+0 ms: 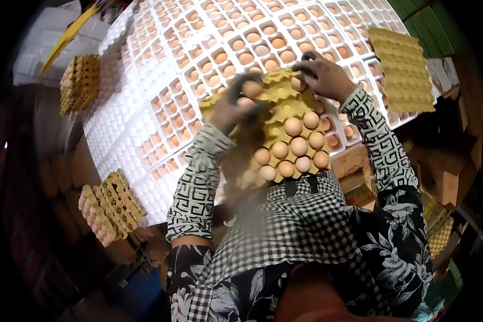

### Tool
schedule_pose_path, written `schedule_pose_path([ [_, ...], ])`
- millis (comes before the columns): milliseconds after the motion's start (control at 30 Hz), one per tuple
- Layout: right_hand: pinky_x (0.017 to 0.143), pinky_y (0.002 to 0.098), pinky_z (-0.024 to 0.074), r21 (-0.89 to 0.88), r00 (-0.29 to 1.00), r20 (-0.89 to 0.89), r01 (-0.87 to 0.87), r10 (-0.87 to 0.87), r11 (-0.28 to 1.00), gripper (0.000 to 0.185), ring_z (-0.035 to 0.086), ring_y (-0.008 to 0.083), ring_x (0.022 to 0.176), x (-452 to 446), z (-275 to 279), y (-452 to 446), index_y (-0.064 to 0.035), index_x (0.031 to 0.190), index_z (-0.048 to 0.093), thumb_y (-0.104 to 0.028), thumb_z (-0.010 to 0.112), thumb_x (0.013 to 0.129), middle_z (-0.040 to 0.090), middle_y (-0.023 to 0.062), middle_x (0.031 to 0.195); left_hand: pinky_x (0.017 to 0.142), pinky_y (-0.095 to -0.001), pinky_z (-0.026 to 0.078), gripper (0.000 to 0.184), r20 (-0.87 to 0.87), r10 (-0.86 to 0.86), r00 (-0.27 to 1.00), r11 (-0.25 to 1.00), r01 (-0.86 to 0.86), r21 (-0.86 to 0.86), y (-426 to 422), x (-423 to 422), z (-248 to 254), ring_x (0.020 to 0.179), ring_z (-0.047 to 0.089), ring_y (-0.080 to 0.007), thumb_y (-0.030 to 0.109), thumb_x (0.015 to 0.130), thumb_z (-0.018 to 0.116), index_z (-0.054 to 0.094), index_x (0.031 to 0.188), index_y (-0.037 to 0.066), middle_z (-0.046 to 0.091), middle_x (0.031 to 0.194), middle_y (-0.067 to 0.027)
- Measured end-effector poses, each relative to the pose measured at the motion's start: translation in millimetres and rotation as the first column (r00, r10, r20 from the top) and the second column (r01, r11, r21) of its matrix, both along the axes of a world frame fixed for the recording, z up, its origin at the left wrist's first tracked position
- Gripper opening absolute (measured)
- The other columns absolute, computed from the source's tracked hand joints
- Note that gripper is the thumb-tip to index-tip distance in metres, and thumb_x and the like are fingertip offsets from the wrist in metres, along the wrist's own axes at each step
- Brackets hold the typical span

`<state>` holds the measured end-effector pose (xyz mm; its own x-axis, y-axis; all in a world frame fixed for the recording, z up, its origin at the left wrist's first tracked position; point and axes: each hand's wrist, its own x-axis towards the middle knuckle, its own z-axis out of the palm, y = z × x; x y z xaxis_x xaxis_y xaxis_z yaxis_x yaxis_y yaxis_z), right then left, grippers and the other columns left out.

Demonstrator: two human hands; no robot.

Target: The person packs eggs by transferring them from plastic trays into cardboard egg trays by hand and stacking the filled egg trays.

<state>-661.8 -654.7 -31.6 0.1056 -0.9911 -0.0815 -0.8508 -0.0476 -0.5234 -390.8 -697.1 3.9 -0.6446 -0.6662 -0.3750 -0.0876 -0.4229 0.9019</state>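
Note:
A yellow pulp egg tray (273, 112) lies in front of my body over the white trays, with several brown eggs (299, 146) in its nearer rows. My left hand (236, 104), in a dark glove, is curled around eggs (251, 89) above the left part of this tray. At its far right corner, my right hand (323, 78) has its fingers bent over the tray edge, close to an egg (298, 83). Its fingertips are dark, and what they grip is partly hidden.
White plastic trays (107, 126) cover the table, many filled with eggs. Stacked pulp trays with eggs stand at the left (80, 85) and lower left (112, 206). A yellow pulp tray (402, 70) lies at the right. Cardboard boxes (440, 166) are beyond the right edge.

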Motion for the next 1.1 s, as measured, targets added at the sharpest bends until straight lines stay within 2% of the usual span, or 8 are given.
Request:
schedule_pose_path([
  [33, 0.077, 0.0408, 0.0545, -0.005, 0.997, 0.064, -0.039, 0.04, 0.999, 0.027, 0.065, 0.0333, 0.089, 4, -10, 3, -0.0125, 0.104, 0.068, -0.024, 0.07, 0.08, 0.057, 0.0156, 0.11, 0.086, -0.0363, 0.054, 0.06, 0.269, -0.147, 0.952, 0.776, 0.28, -0.565, 4, -2, -22, 0.102, 0.064, -0.0252, 0.022, 0.073, 0.078, 0.056, 0.127, 0.007, 0.06, 0.116, -0.0149],
  [133, 0.074, 0.0409, 0.055, -0.074, 0.953, -0.258, -0.184, 0.16, 0.98, 0.024, 0.066, 0.0302, 0.086, 18, 6, 5, -0.0126, 0.093, 0.067, -0.023, 0.075, 0.073, 0.053, 0.0168, 0.112, 0.08, -0.0429, 0.055, 0.04, 0.943, -0.136, 0.305, 0.366, 0.899, -0.238, 48, -48, 4, 0.097, 0.065, -0.034, 0.032, 0.073, 0.076, 0.066, 0.105, 0.011, 0.057, 0.118, -0.0184],
  [400, 0.077, 0.0365, 0.053, 0.026, 0.992, -0.096, -0.082, 0.084, 0.996, 0.038, 0.066, 0.026, 0.09, 9, 10, -14, -0.0081, 0.096, 0.069, -0.023, 0.081, 0.063, 0.061, 0.009, 0.104, 0.068, -0.0404, 0.054, 0.042, 0.885, 0.053, 0.463, 0.207, 0.862, -0.463, 64, -45, -7, 0.102, 0.065, -0.0294, 0.022, 0.068, 0.08, 0.069, 0.107, 0.01, 0.055, 0.122, -0.0161],
  [567, 0.083, 0.0303, 0.0515, 0.039, 0.932, 0.327, 0.149, -0.154, 0.988, 0.039, 0.063, 0.0177, 0.094, 35, 36, -36, 0.0019, 0.109, 0.066, -0.014, 0.077, 0.075, 0.064, 0.0066, 0.106, 0.083, -0.0394, 0.054, 0.054, 0.498, -0.002, 0.867, 0.792, 0.305, -0.529, 28, 52, -7, 0.101, 0.064, -0.0337, 0.048, 0.076, 0.075, 0.065, 0.119, 0.016, 0.055, 0.123, -0.0182],
  [733, 0.067, 0.025, 0.0523, 0.309, 0.681, 0.641, 0.192, -0.353, 0.931, 0.048, 0.062, 0.0122, 0.083, 148, 17, -98, 0.0028, 0.118, 0.064, -0.033, 0.071, 0.087, 0.068, 0.0075, 0.103, 0.087, -0.0387, 0.052, 0.051, 0.426, 0.637, 0.643, 0.694, -0.238, -0.68, -76, 202, -64, 0.102, 0.065, -0.0278, 0.038, 0.081, 0.074, 0.063, 0.12, 0.008, 0.065, 0.116, -0.0152],
  [867, 0.056, 0.024, 0.0508, 0.085, 0.787, 0.573, 0.221, -0.229, 0.972, 0.048, 0.059, 0.0093, 0.07, 217, -42, -193, 0.0024, 0.115, 0.065, -0.032, 0.075, 0.083, 0.065, 0.0059, 0.093, 0.088, -0.04, 0.052, 0.053, 0.623, 0.582, 0.523, 0.723, 0.019, -0.691, -174, 222, -107, 0.103, 0.065, -0.0315, 0.041, 0.082, 0.071, 0.06, 0.126, 0.012, 0.068, 0.109, -0.0143],
  [1000, 0.092, 0.0403, 0.049, -0.14, 0.956, 0.183, 0.257, -0.23, 0.956, 0.042, 0.058, 0.0292, 0.109, 238, -92, -275, -0.0156, 0.116, 0.066, -0.028, 0.075, 0.077, 0.059, 0.0137, 0.114, 0.099, -0.0415, 0.048, 0.065, 0.814, 0.459, 0.356, 0.805, 0.22, -0.55, -198, 224, -146, 0.114, 0.061, -0.0312, 0.043, 0.085, 0.065, 0.046, 0.141, 0.015, 0.058, 0.131, -0.014],
  [1100, 0.094, 0.0391, 0.05, 0.093, 0.931, -0.314, 0.227, -0.188, 0.969, 0.044, 0.059, 0.0291, 0.112, 239, -99, -298, -0.0183, 0.121, 0.063, -0.034, 0.071, 0.081, 0.052, 0.0117, 0.127, 0.084, -0.0375, 0.053, 0.064, 0.483, 0.526, 0.7, 0.829, -0.295, -0.476, -190, 248, -139, 0.098, 0.064, -0.025, 0.037, 0.088, 0.065, 0.043, 0.142, 0.009, 0.062, 0.119, -0.0107],
])
